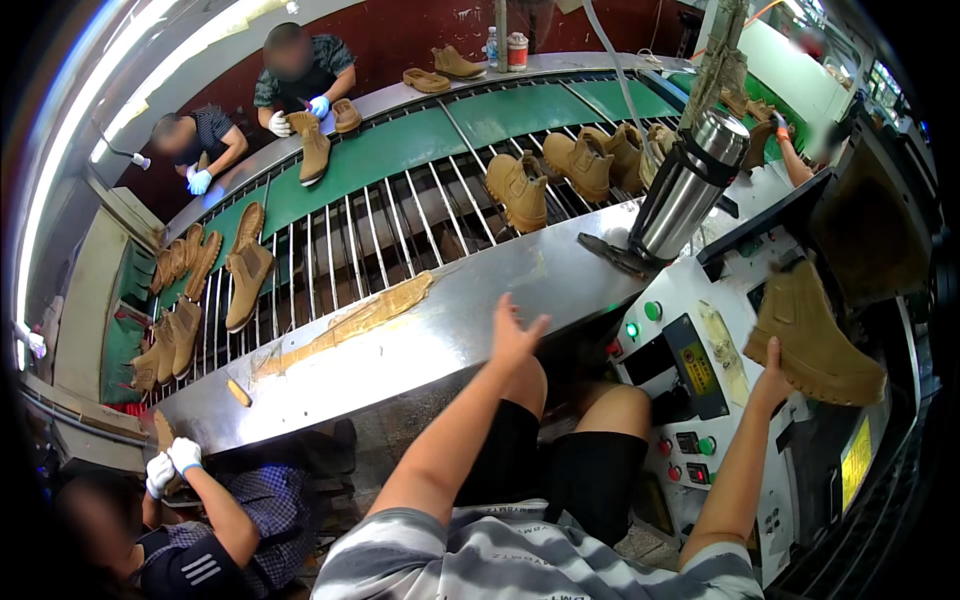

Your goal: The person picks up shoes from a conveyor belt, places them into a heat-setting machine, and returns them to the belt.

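Note:
A tan ankle boot (815,340) with a thick sole is gripped in my right hand (771,381), at the right beside the white machine panel (720,420). It is tilted, sole toward the lower right. My left hand (516,333) is empty, fingers spread, above the metal ledge (480,315) of the conveyor. Beyond that ledge, several similar boots stand on the conveyor's rollers; the nearest boot (518,192) is up and ahead of my left hand. Whether my left fingertips touch the ledge I cannot tell.
A steel thermos (690,185) stands at the ledge's right end, beside dark pliers-like tool (615,253). The green conveyor belt (400,155) carries more boots. Co-workers in gloves sit across it and at the lower left. Buttons (653,311) stud the panel. A yellow-handled piece (239,392) lies on the ledge.

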